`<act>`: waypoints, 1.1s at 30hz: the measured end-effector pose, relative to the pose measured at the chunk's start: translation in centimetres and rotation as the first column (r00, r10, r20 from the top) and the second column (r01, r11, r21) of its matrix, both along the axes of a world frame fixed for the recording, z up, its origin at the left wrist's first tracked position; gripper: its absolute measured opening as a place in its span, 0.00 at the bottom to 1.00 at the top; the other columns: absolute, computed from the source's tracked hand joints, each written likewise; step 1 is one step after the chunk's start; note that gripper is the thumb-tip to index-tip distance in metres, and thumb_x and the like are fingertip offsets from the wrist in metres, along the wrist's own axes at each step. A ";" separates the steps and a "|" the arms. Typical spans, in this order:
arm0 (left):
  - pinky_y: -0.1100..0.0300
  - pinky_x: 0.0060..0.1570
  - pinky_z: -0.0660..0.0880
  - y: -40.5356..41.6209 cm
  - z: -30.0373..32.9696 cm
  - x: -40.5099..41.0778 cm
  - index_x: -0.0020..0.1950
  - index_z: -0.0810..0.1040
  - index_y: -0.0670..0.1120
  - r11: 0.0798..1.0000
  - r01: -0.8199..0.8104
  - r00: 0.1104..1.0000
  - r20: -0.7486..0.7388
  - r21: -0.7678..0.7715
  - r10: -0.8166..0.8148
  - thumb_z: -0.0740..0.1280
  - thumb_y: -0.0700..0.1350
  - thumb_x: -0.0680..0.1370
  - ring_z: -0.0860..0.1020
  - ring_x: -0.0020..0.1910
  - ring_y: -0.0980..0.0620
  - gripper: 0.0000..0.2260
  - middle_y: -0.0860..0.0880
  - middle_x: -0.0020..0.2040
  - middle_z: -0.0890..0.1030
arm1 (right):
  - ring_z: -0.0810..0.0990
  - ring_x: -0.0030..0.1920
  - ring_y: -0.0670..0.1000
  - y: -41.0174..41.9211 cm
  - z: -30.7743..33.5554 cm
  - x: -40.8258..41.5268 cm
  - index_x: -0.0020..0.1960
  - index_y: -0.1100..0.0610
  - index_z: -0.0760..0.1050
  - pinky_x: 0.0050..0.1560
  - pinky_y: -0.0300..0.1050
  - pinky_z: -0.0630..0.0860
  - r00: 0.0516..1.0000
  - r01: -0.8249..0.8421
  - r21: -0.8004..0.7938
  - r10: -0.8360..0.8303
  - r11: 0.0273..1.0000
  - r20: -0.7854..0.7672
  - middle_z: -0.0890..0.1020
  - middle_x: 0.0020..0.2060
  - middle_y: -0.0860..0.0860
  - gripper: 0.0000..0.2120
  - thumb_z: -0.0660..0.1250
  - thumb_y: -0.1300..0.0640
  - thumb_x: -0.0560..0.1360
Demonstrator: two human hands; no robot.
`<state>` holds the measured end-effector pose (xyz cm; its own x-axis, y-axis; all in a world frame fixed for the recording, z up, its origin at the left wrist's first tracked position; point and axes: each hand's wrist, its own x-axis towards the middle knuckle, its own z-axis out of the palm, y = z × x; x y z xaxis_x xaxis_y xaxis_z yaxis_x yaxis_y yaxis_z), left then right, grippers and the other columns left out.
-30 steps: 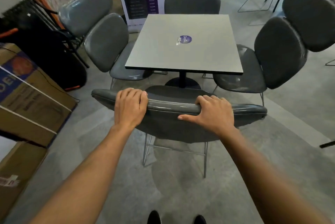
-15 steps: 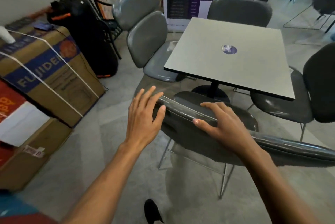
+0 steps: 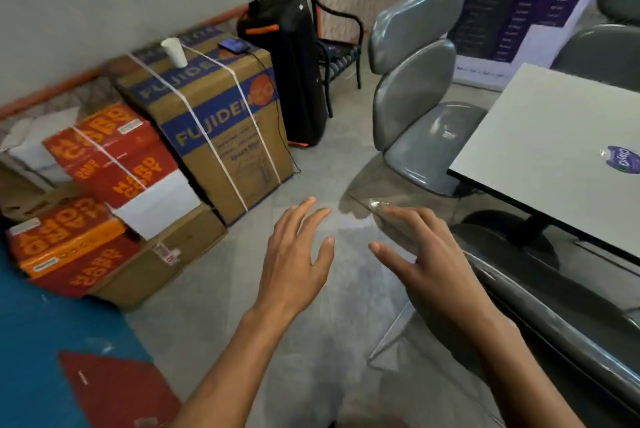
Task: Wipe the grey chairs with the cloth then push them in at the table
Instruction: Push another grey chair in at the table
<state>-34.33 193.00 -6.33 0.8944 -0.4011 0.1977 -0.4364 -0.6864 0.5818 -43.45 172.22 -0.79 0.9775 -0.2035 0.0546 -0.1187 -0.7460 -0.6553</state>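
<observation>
Left hand (image 3: 294, 254): fingers straight and spread, palm down, over bare floor; holds nothing and touches nothing.

Right hand (image 3: 420, 263): fingers spread and nearly straight, thumb pointing toward the left hand; fingertips lie over the blurred end of the near chair's backrest; whether they touch it cannot be told. Nothing is gripped.

Near grey chair (image 3: 554, 310): backrest top runs from just past the right fingertips down to the lower right edge, heavily blurred; seat sits under the table edge.

Second grey chair (image 3: 412, 109): upright at the table's left side, seat partly tucked beneath the tabletop. A third grey chair (image 3: 414, 19) stands directly behind it.

Table (image 3: 540, 137): square grey top on a black pedestal, with a round purple sticker (image 3: 621, 159) on it.

Cloth: not visible.

Against the wall: a strapped "FUJIDENZO" carton (image 3: 221, 123) with a white paper cup (image 3: 175, 52) and a phone (image 3: 233, 45) on top; red "HARD COPY" paper boxes (image 3: 114, 157) beside it, stacked on other cartons; a black bag with orange trim (image 3: 287, 74) standing against a black metal chair (image 3: 341, 47).
</observation>
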 end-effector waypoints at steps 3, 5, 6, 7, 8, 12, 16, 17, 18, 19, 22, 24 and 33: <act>0.54 0.75 0.59 1.6 -0.3 3.2 0.77 0.68 0.57 0.998 -0.063 0.998 -0.019 0.013 0.063 0.64 0.53 0.84 0.58 0.80 0.54 0.21 0.58 0.81 0.60 | 0.68 0.69 0.46 1.3 -0.9 5.1 0.74 0.41 0.65 0.68 0.52 0.72 0.998 -0.056 0.032 0.056 0.998 -0.020 0.70 0.69 0.43 0.31 0.61 0.31 0.74; 0.55 0.76 0.59 2.3 -0.4 5.7 0.77 0.69 0.56 0.997 -0.077 0.997 -0.019 0.018 0.077 0.64 0.53 0.84 0.58 0.80 0.54 0.21 0.58 0.80 0.61 | 0.70 0.69 0.47 1.8 -1.3 8.6 0.74 0.42 0.65 0.68 0.51 0.72 0.997 -0.068 0.050 0.069 0.996 -0.025 0.71 0.69 0.45 0.32 0.61 0.30 0.74; 0.56 0.76 0.58 2.5 -0.6 7.1 0.77 0.69 0.56 0.996 -0.083 0.996 -0.025 0.022 0.084 0.64 0.53 0.84 0.57 0.80 0.55 0.21 0.58 0.80 0.61 | 0.70 0.69 0.47 2.0 -1.5 10.5 0.74 0.42 0.66 0.68 0.51 0.72 0.997 -0.069 0.062 0.071 0.996 -0.031 0.71 0.69 0.45 0.33 0.61 0.30 0.73; 0.56 0.76 0.57 2.7 -0.7 8.7 0.77 0.69 0.56 0.995 -0.092 0.995 -0.035 0.028 0.093 0.64 0.53 0.84 0.56 0.80 0.55 0.21 0.58 0.80 0.60 | 0.71 0.69 0.47 2.1 -1.7 12.3 0.75 0.43 0.66 0.68 0.51 0.73 0.997 -0.068 0.076 0.071 0.995 -0.038 0.71 0.69 0.45 0.34 0.60 0.30 0.73; 0.57 0.76 0.57 2.8 -0.9 10.4 0.77 0.69 0.56 0.995 -0.099 0.994 -0.038 0.032 0.100 0.64 0.53 0.84 0.56 0.79 0.56 0.21 0.58 0.80 0.60 | 0.71 0.68 0.47 2.2 -2.0 14.2 0.74 0.43 0.66 0.68 0.50 0.73 0.997 -0.064 0.090 0.068 0.994 -0.037 0.72 0.69 0.46 0.34 0.60 0.29 0.72; 0.58 0.75 0.56 2.1 -1.3 17.8 0.77 0.68 0.57 0.992 -0.113 0.992 -0.043 0.063 0.116 0.64 0.53 0.84 0.56 0.79 0.56 0.21 0.59 0.80 0.60 | 0.72 0.67 0.45 1.4 -3.3 21.4 0.75 0.46 0.67 0.63 0.41 0.69 0.999 -0.016 0.160 0.024 0.987 -0.048 0.72 0.69 0.46 0.34 0.62 0.31 0.73; 0.55 0.76 0.57 0.4 -0.9 26.3 0.77 0.69 0.57 0.994 -0.089 0.994 -0.057 0.063 0.093 0.65 0.52 0.83 0.56 0.79 0.56 0.21 0.59 0.79 0.60 | 0.72 0.63 0.43 -0.7 -3.3 29.1 0.75 0.45 0.67 0.58 0.40 0.68 0.997 0.047 0.219 -0.032 0.975 -0.071 0.72 0.68 0.46 0.31 0.66 0.36 0.75; 0.54 0.76 0.57 -0.2 -0.6 28.5 0.77 0.69 0.57 0.995 -0.087 0.995 -0.050 0.059 0.090 0.65 0.52 0.83 0.57 0.79 0.55 0.21 0.59 0.79 0.60 | 0.72 0.62 0.43 -1.2 -3.1 31.1 0.75 0.46 0.67 0.58 0.40 0.69 0.997 0.056 0.225 -0.041 0.973 -0.069 0.72 0.68 0.47 0.30 0.67 0.38 0.76; 0.54 0.76 0.58 -0.8 -0.4 30.7 0.77 0.69 0.58 0.995 -0.087 0.995 -0.043 0.051 0.089 0.65 0.52 0.83 0.57 0.79 0.54 0.22 0.58 0.79 0.61 | 0.72 0.62 0.44 -1.9 -3.0 33.3 0.75 0.46 0.66 0.58 0.41 0.69 0.996 0.061 0.222 -0.047 0.973 -0.069 0.72 0.68 0.47 0.30 0.67 0.39 0.76; 0.53 0.76 0.59 -1.4 -0.2 32.7 0.76 0.69 0.57 0.995 -0.087 0.995 -0.034 0.046 0.089 0.66 0.51 0.82 0.58 0.79 0.53 0.22 0.58 0.79 0.62 | 0.72 0.63 0.45 -2.6 -2.9 35.3 0.75 0.47 0.66 0.59 0.41 0.70 0.996 0.062 0.206 -0.049 0.977 -0.068 0.72 0.68 0.48 0.30 0.67 0.39 0.76; 0.51 0.76 0.62 -3.0 0.2 37.5 0.75 0.71 0.56 0.997 -0.074 0.996 -0.038 0.023 0.075 0.64 0.52 0.82 0.60 0.78 0.52 0.21 0.57 0.78 0.64 | 0.72 0.63 0.45 -4.0 -2.4 40.0 0.75 0.47 0.66 0.59 0.41 0.69 0.996 0.065 0.197 -0.052 0.978 -0.068 0.71 0.68 0.47 0.31 0.67 0.38 0.76; 0.47 0.76 0.64 -4.2 0.3 41.0 0.75 0.71 0.55 0.999 -0.050 0.998 -0.043 0.001 0.050 0.63 0.54 0.82 0.61 0.78 0.52 0.21 0.57 0.78 0.63 | 0.72 0.64 0.45 -4.8 -2.1 42.9 0.75 0.48 0.66 0.59 0.39 0.67 0.996 0.082 0.200 -0.073 0.976 -0.051 0.71 0.67 0.46 0.31 0.67 0.39 0.76; 0.54 0.76 0.60 -9.2 -1.0 57.4 0.75 0.73 0.54 0.996 0.093 0.995 -0.028 -0.019 -0.093 0.68 0.49 0.82 0.61 0.77 0.52 0.21 0.55 0.78 0.65 | 0.73 0.64 0.47 -9.2 -3.3 56.1 0.74 0.46 0.67 0.62 0.42 0.69 0.961 0.274 0.191 -0.274 0.943 -0.029 0.71 0.66 0.48 0.30 0.69 0.40 0.76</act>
<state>23.10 183.81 -7.36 0.8589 -0.4793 0.1805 -0.4808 -0.6331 0.6066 12.67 162.97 -4.11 0.8827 -0.4698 -0.0133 -0.3018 -0.5450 -0.7822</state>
